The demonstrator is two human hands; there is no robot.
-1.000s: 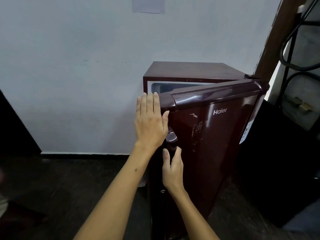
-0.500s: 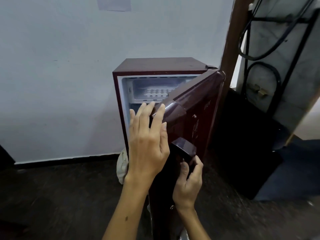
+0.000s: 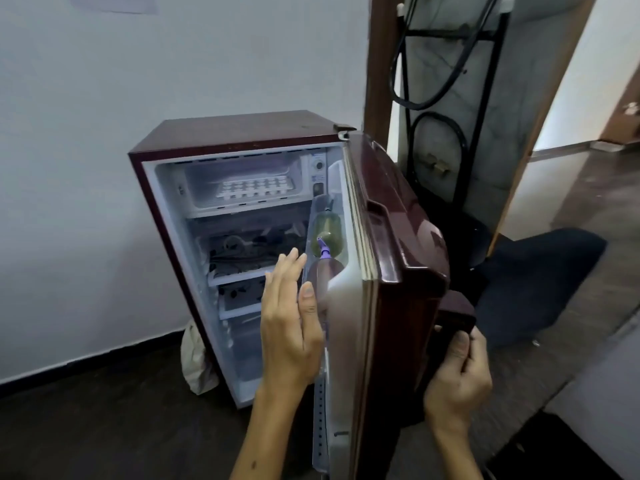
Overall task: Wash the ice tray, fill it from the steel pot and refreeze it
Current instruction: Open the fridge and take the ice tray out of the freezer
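A small maroon fridge [image 3: 242,128] stands against the wall with its door [image 3: 398,244] swung wide. The white ice tray [image 3: 255,189] lies in the freezer compartment at the top. My left hand [image 3: 289,320] is flat and open against the inner edge of the door, fingers pointing up. My right hand [image 3: 457,375] grips the dark door handle [image 3: 456,311] on the outside. The steel pot is not in view.
Bottles [image 3: 327,237] sit in the door shelf. Dark items fill the fridge shelves [image 3: 242,251]. A pale bag [image 3: 195,358] lies on the floor at the fridge's left foot. A black metal frame [image 3: 485,109] and a wooden post [image 3: 377,64] stand right of the door.
The fridge door has swung from nearly closed to wide open. My right hand stayed on the handle and my left hand moved down along the door's inner edge. The ice tray came into view.
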